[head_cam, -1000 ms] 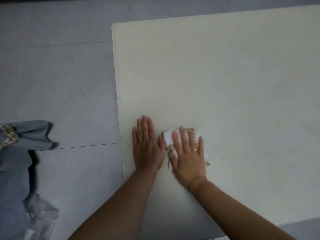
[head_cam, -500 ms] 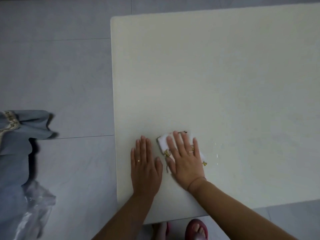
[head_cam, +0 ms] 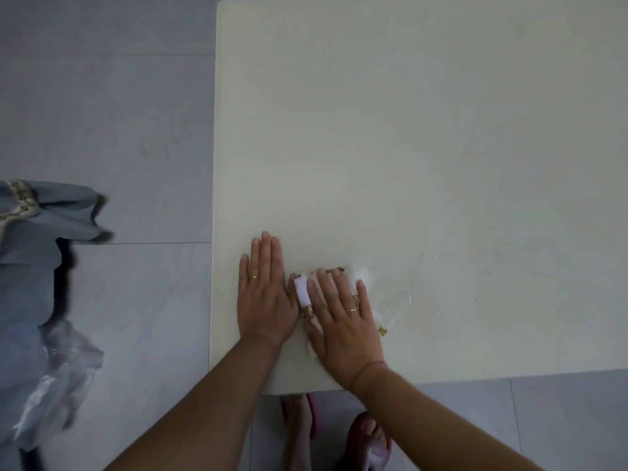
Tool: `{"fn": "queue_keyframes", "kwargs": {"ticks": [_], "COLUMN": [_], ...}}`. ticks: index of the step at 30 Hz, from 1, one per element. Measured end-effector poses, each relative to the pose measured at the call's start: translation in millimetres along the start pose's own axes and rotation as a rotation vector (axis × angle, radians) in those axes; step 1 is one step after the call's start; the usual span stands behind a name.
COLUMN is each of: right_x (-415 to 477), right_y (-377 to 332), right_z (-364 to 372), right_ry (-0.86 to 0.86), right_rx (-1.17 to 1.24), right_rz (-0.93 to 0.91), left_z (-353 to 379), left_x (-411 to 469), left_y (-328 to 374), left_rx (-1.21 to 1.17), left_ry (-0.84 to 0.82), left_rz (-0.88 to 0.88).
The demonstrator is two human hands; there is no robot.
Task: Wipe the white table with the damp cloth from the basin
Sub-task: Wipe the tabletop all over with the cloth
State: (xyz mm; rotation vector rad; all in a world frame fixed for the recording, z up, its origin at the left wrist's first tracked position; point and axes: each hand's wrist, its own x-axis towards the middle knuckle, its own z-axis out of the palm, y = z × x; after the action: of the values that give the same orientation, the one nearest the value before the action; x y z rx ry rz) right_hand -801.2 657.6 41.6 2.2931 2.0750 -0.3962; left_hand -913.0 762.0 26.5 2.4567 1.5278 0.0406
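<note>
Your left hand [head_cam: 263, 300] lay flat on the white table [head_cam: 407, 147] near its left edge, palm down, fingers straight and together, holding nothing. Your right hand [head_cam: 343, 324] lay just beside it, palm down, fingers straight and slightly spread, pressing the damp cloth [head_cam: 301, 290] onto the tabletop near the front-left corner. Most of the cloth was hidden under that hand; one white strip showed between the two hands, and a blurred patch beyond the fingertips. Small gold-coloured bits at its edges could not be made out. Both forearms were cut off by the lower frame. A red slipper [head_cam: 370, 436] showed partly below the table's front edge.
</note>
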Motion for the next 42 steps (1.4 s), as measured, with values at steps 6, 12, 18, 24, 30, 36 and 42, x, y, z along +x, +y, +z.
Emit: {"fn": "queue_keyframes", "kwargs": {"ticks": [6, 12, 18, 24, 30, 36, 42], "right_x": [3.7, -38.8, -58.8, -58.0, -78.7, -90.6, -73.5], "right_y": [41.8, -19.9, 76.7, 29.8, 57.3, 136.1, 45.9], "right_z": [-5.4, 8.2, -0.8, 2.6, 5.4, -3.1, 3.4], "right_ry": [0.016, -0.011, -0.017, 0.026, -0.007, 0.003, -0.029], "right_rx": [-0.028, 0.005, -0.095, -0.001, -0.074, 0.0, 0.022], "right_rz": [0.249, 0.069, 0.098, 0.391, 0.01, 0.553, 0.452], "left_z": [1.7, 3.8, -0.1, 6.3, 19.0, 21.1, 20.8], "left_x": [-0.8, -0.4, -2.1, -20.7, -37.2, -35.6, -35.6], "left_y": [2.0, -0.1, 6.0, 50.4, 62.0, 66.1, 65.7], "left_rx": [0.007, 0.059, 0.043, -0.034, -0.065, -0.013, 0.004], "left_ry": [0.047, 0.033, 0.027, 0.057, 0.067, 0.033, 0.009], "left_rz": [-0.026, -0.021, -0.05, -0.02, 0.007, -0.011, -0.009]}}
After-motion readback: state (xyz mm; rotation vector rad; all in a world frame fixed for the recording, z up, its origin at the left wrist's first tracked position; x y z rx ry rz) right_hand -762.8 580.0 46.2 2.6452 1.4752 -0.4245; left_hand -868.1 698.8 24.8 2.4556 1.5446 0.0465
